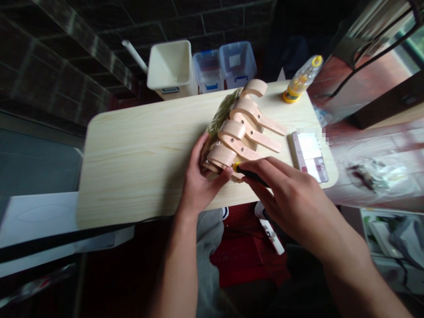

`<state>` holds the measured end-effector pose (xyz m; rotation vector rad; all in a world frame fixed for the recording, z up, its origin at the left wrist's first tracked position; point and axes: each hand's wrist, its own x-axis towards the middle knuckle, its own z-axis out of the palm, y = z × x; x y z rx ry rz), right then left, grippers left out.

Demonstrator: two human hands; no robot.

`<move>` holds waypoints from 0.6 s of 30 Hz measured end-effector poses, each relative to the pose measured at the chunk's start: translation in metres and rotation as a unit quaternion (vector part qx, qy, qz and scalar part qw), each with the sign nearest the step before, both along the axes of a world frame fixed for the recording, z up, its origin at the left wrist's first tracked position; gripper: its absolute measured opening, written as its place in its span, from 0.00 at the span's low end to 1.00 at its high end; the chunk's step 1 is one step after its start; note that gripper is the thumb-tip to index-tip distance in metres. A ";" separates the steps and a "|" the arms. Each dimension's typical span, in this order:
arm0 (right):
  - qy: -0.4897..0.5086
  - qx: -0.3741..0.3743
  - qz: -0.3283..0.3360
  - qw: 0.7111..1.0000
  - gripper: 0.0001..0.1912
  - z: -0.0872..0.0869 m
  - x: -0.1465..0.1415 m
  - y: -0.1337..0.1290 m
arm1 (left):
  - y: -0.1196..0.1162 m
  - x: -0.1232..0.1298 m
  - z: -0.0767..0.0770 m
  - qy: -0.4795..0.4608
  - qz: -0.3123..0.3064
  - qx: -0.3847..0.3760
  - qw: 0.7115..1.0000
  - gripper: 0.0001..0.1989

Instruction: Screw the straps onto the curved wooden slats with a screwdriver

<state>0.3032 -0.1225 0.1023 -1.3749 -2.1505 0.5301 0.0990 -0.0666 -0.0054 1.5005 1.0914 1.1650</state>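
On the light wood table lies a bundle of curved wooden hangers or hooks [233, 128], fixed with dark screws to a board with a greenish patterned face [220, 112]. My left hand [202, 176] grips the near-left end of this wooden piece, thumb pressed by the lowest curved part. In my right hand [285, 183] is a screwdriver [253, 173] with a black and yellow handle. Its yellow end meets the wood just beside my left thumb. The screwdriver's tip is hidden.
A clear bottle-shaped case of yellow bits [300, 81] stands at the table's [132, 159] far right corner. To the right lies a flat box [308, 157]. Behind the table are a white bin [170, 66] and two clear plastic tubs [236, 64].
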 end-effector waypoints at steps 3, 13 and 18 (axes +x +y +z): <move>-0.004 0.007 0.022 1.000 0.12 -0.002 0.002 0.000 | 0.001 0.000 -0.001 -0.003 0.001 -0.001 1.000 0.49; -0.006 -0.008 -0.023 1.000 0.07 0.003 0.000 0.000 | -0.003 -0.001 -0.001 0.001 0.005 0.002 1.000 0.49; -0.003 0.001 -0.057 0.998 0.06 0.001 -0.004 0.001 | -0.003 -0.001 -0.003 0.015 0.000 0.014 1.000 0.48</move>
